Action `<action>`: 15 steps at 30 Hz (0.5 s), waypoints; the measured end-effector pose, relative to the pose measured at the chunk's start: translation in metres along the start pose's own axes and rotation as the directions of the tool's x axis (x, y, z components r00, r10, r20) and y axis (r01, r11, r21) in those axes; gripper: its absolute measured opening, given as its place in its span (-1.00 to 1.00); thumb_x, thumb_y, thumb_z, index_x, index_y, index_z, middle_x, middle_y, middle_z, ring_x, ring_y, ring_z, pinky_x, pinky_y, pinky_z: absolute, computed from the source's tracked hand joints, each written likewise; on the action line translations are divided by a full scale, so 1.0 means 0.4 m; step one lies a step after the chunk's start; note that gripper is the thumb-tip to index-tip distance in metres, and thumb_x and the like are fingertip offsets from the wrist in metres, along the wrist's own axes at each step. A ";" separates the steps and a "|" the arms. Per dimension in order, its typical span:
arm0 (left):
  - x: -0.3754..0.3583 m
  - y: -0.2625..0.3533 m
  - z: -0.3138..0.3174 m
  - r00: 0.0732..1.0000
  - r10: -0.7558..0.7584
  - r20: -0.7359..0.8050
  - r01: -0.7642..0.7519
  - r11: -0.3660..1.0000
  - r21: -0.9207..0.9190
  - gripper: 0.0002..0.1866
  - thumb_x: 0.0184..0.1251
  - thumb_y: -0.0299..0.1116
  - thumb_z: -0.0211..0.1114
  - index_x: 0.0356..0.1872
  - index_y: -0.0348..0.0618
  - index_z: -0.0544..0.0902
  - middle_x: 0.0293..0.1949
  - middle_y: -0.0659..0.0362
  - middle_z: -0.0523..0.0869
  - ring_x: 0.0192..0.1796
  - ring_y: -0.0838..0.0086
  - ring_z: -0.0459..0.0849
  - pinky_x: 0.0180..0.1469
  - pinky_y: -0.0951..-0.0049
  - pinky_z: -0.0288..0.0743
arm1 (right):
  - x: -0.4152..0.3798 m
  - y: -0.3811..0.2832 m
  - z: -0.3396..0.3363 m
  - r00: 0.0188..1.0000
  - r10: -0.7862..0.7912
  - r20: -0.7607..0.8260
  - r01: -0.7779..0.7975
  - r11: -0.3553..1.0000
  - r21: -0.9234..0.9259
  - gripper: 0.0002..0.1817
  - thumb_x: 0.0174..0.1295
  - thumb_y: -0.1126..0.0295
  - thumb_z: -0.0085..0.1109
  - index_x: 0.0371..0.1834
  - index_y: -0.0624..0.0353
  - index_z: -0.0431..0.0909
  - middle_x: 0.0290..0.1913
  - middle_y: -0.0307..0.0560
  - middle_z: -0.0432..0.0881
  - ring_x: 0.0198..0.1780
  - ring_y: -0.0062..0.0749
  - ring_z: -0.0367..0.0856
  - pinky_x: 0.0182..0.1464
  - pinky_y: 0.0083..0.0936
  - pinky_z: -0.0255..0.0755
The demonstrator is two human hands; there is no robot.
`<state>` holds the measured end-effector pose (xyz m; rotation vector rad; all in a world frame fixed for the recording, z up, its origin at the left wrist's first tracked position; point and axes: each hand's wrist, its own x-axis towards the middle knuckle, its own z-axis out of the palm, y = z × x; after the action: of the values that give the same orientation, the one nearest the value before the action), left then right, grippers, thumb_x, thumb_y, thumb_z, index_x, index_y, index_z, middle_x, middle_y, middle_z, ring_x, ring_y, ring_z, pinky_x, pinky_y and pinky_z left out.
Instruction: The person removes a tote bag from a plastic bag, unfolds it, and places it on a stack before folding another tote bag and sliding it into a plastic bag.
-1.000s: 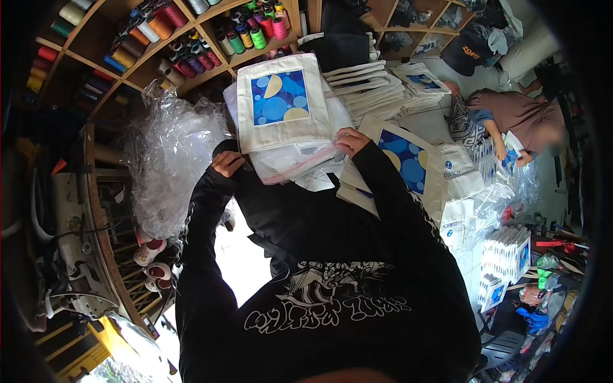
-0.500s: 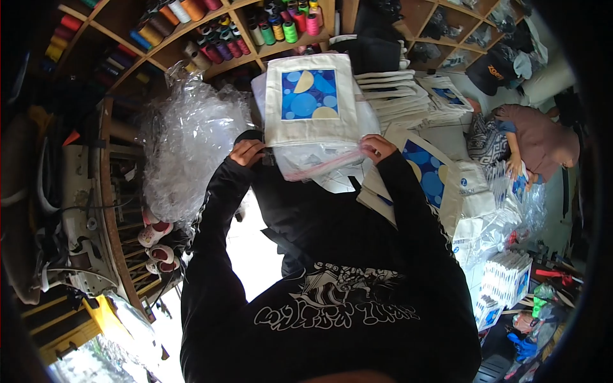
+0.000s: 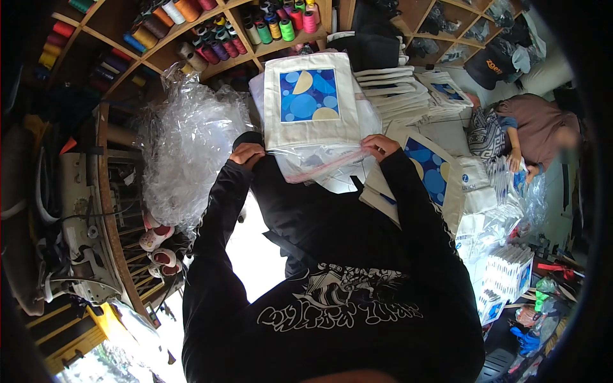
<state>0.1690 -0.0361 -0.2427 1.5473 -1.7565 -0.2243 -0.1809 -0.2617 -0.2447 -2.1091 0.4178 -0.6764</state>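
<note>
A cream cloth bag (image 3: 310, 133) with a blue panel of circles lies in front of me, on top of clear plastic sleeves (image 3: 306, 167) with a pink edge. My left hand (image 3: 248, 154) is closed at the near left corner, its fingers pinched on the edge. At the near right corner my right hand (image 3: 381, 147) pinches the bag and plastic edge. Whether each hand grips cloth, plastic or both is hard to tell. Another patterned bag (image 3: 426, 167) lies beside my right forearm.
Crumpled clear plastic (image 3: 191, 140) is heaped at left. Thread spools (image 3: 271, 29) fill shelves behind. Folded bags (image 3: 396, 92) are stacked at back right. A co-worker (image 3: 536, 131) handles more bags at right. A sewing machine (image 3: 86, 217) stands at far left.
The co-worker's hands have shifted slightly at the bags on the right. My hands keep nearly the same place at the bag's corners, and the view has moved slightly.
</note>
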 end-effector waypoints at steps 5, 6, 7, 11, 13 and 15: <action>-0.009 0.013 0.016 0.978 -0.204 -0.044 0.199 0.976 -0.083 -0.93 0.00 -0.49 0.29 -0.45 -0.16 0.59 -0.38 0.16 0.63 -0.23 0.37 0.59 -0.12 0.46 0.42 | -0.010 0.024 0.005 0.995 0.099 -0.015 -0.097 0.991 0.090 -0.90 -0.04 0.55 0.19 -0.42 0.20 0.52 -0.31 -0.18 0.60 -0.44 -0.63 0.48 -0.46 -0.73 0.31; -0.012 0.011 0.024 0.971 -0.228 -0.077 0.218 0.969 -0.118 -0.93 0.00 -0.49 0.29 -0.46 -0.17 0.59 -0.38 0.16 0.63 -0.24 0.38 0.59 -0.13 0.46 0.42 | -0.011 0.026 0.004 0.993 0.118 -0.018 -0.115 0.988 0.105 -0.91 -0.03 0.55 0.19 -0.43 0.19 0.52 -0.31 -0.20 0.60 -0.48 -0.68 0.45 -0.49 -0.75 0.28; -0.015 0.008 0.029 0.961 -0.253 -0.110 0.235 0.960 -0.152 -0.94 0.01 -0.49 0.29 -0.46 -0.17 0.58 -0.38 0.16 0.63 -0.25 0.39 0.59 -0.14 0.47 0.42 | -0.011 0.028 0.003 0.993 0.121 -0.018 -0.118 0.988 0.103 -0.91 -0.03 0.55 0.19 -0.43 0.19 0.52 -0.31 -0.20 0.60 -0.48 -0.68 0.45 -0.49 -0.75 0.28; -0.022 0.016 0.038 0.963 -0.234 -0.133 0.217 0.967 -0.131 -0.95 0.08 -0.52 0.25 -0.44 -0.18 0.54 -0.39 0.16 0.61 -0.28 0.45 0.59 -0.16 0.50 0.42 | -0.009 0.009 -0.001 0.988 0.149 -0.048 -0.142 0.982 0.128 -0.93 0.00 0.53 0.15 -0.42 0.20 0.53 -0.34 -0.21 0.59 -0.50 -0.68 0.42 -0.47 -0.76 0.26; -0.023 0.012 0.048 0.965 -0.211 -0.157 0.183 0.968 -0.173 -0.95 0.09 -0.52 0.23 -0.43 -0.18 0.54 -0.39 0.16 0.61 -0.28 0.47 0.58 -0.16 0.52 0.42 | -0.008 -0.006 0.000 0.987 0.140 -0.075 -0.129 0.983 0.130 -0.93 0.01 0.53 0.14 -0.41 0.21 0.53 -0.35 -0.21 0.59 -0.51 -0.69 0.41 -0.47 -0.76 0.26; -0.032 0.000 0.062 0.965 -0.189 -0.183 0.149 0.966 -0.213 -0.96 0.11 -0.53 0.22 -0.42 -0.19 0.53 -0.38 0.17 0.60 -0.28 0.49 0.57 -0.17 0.53 0.41 | -0.009 -0.012 0.002 0.972 0.201 -0.119 -0.179 0.969 0.173 -0.93 0.05 0.51 0.11 -0.39 0.22 0.54 -0.36 -0.21 0.58 -0.51 -0.71 0.41 -0.45 -0.76 0.26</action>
<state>0.1529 -0.0333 -0.2652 1.5192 -1.4023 -0.3060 -0.1831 -0.2564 -0.2424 -1.8491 0.6123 -0.7187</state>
